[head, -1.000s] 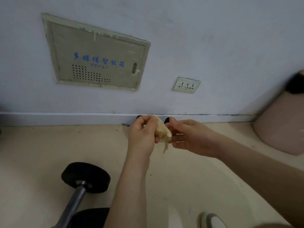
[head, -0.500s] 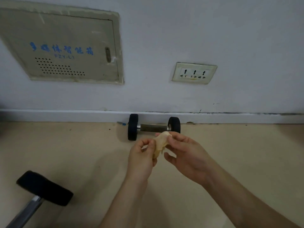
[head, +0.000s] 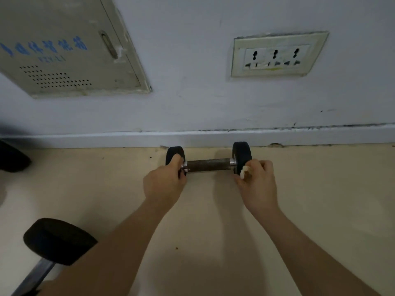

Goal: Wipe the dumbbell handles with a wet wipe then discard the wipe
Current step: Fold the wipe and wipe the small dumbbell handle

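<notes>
Left fingers: yours curl round the left end of the handle (head: 208, 165), with the thumb lying up against the left black weight.
Right fingers: yours are curled tight and pinch the wet wipe (head: 243, 172), a small crumpled pale wad showing at the thumb side.
Left hand (head: 164, 182): it grips the small dumbbell (head: 241, 153) from the near side.
Right hand (head: 257, 184): it sits at the right weight; you cannot tell whether the wipe touches the metal.
Handle: the dark knurled middle lies bare between your two hands.
Small dumbbell: it lies on the beige floor (head: 213, 242), parallel to the baseboard (head: 299, 135) and just beside it.
Large dumbbell (head: 57, 240): it is at the lower left, well apart, its bar running out of the frame.
Wall (head: 192, 82): a socket plate (head: 277, 54) is above the small dumbbell, and a vented panel (head: 64, 50) with blue lettering is up left.
Left edge: you can see a dark rounded shape (head: 12, 157) on the floor, too cut off to name.
</notes>
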`<state>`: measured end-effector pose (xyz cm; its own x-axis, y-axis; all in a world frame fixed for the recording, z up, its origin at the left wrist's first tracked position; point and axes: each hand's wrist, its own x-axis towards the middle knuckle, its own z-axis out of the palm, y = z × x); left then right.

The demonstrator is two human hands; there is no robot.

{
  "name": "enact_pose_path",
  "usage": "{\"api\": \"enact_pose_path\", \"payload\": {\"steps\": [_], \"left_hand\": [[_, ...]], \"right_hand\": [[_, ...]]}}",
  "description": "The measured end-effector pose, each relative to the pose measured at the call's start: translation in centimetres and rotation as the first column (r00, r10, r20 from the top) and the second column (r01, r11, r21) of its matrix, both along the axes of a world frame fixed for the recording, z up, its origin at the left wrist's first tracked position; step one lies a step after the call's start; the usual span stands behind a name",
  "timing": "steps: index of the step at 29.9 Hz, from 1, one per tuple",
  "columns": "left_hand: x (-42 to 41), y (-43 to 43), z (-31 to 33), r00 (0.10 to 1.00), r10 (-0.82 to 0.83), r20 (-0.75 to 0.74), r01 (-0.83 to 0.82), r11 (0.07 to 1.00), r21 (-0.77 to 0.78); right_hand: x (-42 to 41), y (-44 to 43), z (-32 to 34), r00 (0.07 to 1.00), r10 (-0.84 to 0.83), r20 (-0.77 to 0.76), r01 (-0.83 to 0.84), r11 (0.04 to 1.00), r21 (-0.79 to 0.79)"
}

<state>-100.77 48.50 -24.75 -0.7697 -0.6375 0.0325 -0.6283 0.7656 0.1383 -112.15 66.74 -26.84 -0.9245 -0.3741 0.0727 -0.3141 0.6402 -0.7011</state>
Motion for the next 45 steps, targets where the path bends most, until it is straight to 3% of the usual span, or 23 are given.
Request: {"api": "enact_pose_path", "payload": {"steps": [5, 7, 9, 11, 14, 20, 22, 25, 30, 36, 42, 45], "left_hand": [[3.2, 8.1, 0.6, 0.962, 0.250, -0.105, -0.222, 0.948, 0.228], [4.2, 10.6, 0.8, 0.981, 0.141, -0.131, -0.099, 0.953, 0.285], [4.8, 10.0, 0.9, 0.986, -0.104, -0.131, 0.123, 0.981, 0.148], [4.9, 8.0, 1.3, 0.944, -0.318, 0.082, 0.319, 0.948, 0.006], [3.2, 5.3, 1.4, 0.801, -0.431, 0.416, 0.490, 0.871, -0.042], [1.0, 7.4, 4.2, 0.584, -0.546, 0.601, 0.655, 0.754, 0.049], [1.9, 11.4, 4.0, 0.610, -0.603, 0.515, 0.650, 0.752, 0.110], [5.7, 16.6, 1.8, 0.731, -0.591, 0.340, 0.548, 0.806, 0.224], [11.9, 18.3, -1.3, 0.938, -0.337, 0.079, 0.279, 0.871, 0.404], [13.5, 17.2, -1.9, 0.952, -0.305, -0.007, 0.282, 0.871, 0.402], [13.4, 16.8, -1.7, 0.954, -0.299, -0.009, 0.270, 0.846, 0.460], [13.6, 16.8, -1.7, 0.957, -0.290, -0.013, 0.262, 0.846, 0.465]], "right_hand": [[-4.6, -1.9, 1.8, 0.996, 0.065, -0.055, -0.060, 0.994, 0.087], [-5.7, -1.6, 1.8, 0.997, 0.067, -0.043, -0.063, 0.994, 0.084], [-5.6, -0.8, 1.1, 0.997, 0.074, -0.035, -0.071, 0.993, 0.094], [-4.3, 0.3, 0.6, 0.996, 0.090, -0.022, -0.088, 0.993, 0.077], [-3.8, -0.1, 0.3, 0.994, 0.099, -0.039, -0.095, 0.992, 0.085], [-4.9, -1.6, 2.1, 0.994, 0.105, 0.003, -0.105, 0.991, 0.085], [-3.9, -1.5, 2.6, 0.980, 0.193, 0.054, -0.196, 0.979, 0.055], [-0.3, 0.2, 3.2, 0.933, 0.332, 0.138, -0.329, 0.943, -0.047], [4.7, 4.2, 1.8, 0.856, 0.303, 0.419, -0.237, 0.950, -0.203], [7.0, 3.1, -1.1, 0.788, 0.376, 0.487, -0.322, 0.927, -0.193], [6.7, 1.1, -1.8, 0.906, 0.291, 0.308, -0.232, 0.949, -0.212], [7.0, 3.1, -1.5, 0.867, 0.366, 0.338, -0.337, 0.930, -0.143]]}}
